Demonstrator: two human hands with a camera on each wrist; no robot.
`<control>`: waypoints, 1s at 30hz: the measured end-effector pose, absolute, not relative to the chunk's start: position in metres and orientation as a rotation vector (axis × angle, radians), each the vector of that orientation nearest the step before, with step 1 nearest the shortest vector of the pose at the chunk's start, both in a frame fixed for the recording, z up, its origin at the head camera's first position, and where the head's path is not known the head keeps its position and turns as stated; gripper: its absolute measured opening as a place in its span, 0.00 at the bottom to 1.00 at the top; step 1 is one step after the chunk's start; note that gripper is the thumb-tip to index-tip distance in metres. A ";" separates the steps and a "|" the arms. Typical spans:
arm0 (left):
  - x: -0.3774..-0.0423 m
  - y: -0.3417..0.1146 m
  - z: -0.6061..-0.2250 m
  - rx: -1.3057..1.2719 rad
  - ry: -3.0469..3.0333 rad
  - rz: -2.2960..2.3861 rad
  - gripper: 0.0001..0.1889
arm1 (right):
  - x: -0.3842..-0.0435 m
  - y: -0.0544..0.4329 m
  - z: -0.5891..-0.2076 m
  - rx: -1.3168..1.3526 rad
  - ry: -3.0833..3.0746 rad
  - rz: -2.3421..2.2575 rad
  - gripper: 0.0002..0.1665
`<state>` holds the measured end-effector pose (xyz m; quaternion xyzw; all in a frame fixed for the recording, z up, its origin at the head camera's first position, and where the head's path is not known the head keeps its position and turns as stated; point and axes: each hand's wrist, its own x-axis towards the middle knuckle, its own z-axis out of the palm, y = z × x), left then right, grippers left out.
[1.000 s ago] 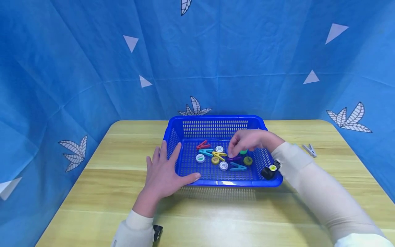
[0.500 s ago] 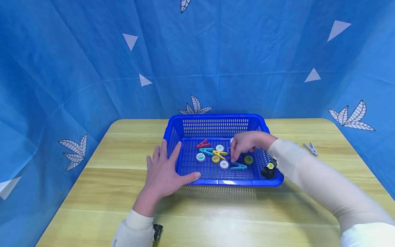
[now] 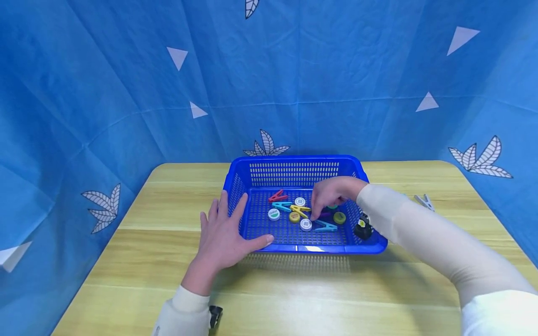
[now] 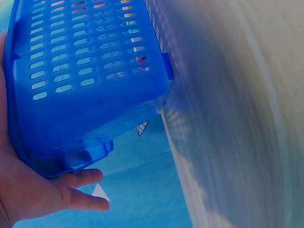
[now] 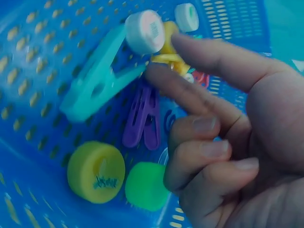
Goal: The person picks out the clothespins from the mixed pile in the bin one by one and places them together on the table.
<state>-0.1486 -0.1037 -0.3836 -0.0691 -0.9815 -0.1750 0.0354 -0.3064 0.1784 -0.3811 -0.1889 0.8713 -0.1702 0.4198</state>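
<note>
My left hand (image 3: pixel 224 238) lies spread over the left end of the blue basket (image 3: pixel 336 249), thumb along its front rim. Inside the basket, my right hand (image 3: pixel 329 193) points its index finger down beside a white bottle cap (image 3: pixel 306 225). The right wrist view shows thumb and index finger apart with nothing pinched, the other fingers curled. Near the index tip lie a light blue clothespin (image 5: pixel 102 78) and a purple clothespin (image 5: pixel 142 116). An olive-yellow cap (image 5: pixel 96 172) and a green cap (image 5: pixel 147 186) lie closer to the curled fingers.
Left of the right hand are a yellow clothespin (image 3: pixel 300 210), a yellow cap (image 3: pixel 294 217), a white-and-green cap (image 3: pixel 273 214), another light blue clothespin (image 3: pixel 281 206), a red clothespin (image 3: pixel 277 196) and a white cap (image 3: pixel 300 201). A grey clothespin (image 3: pixel 425 202) lies on the table outside.
My right fingertips have moved from the purple clothespin slightly toward the basket's front, beside the white cap. My left hand has stayed in place.
</note>
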 end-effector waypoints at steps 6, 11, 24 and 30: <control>-0.147 -0.103 -0.384 -0.216 -3.004 -0.549 0.64 | -0.309 0.169 -0.380 -0.495 2.208 -0.271 0.13; -0.146 -0.103 -0.385 -0.211 -3.003 -0.546 0.65 | -0.311 0.167 -0.380 -0.509 2.192 -0.217 0.12; -0.146 -0.103 -0.386 -0.200 -3.004 -0.548 0.64 | -0.310 0.169 -0.387 -0.523 2.204 -0.213 0.07; -0.147 -0.103 -0.384 -0.207 -3.001 -0.545 0.64 | -0.309 0.168 -0.387 -0.539 2.228 -0.234 0.08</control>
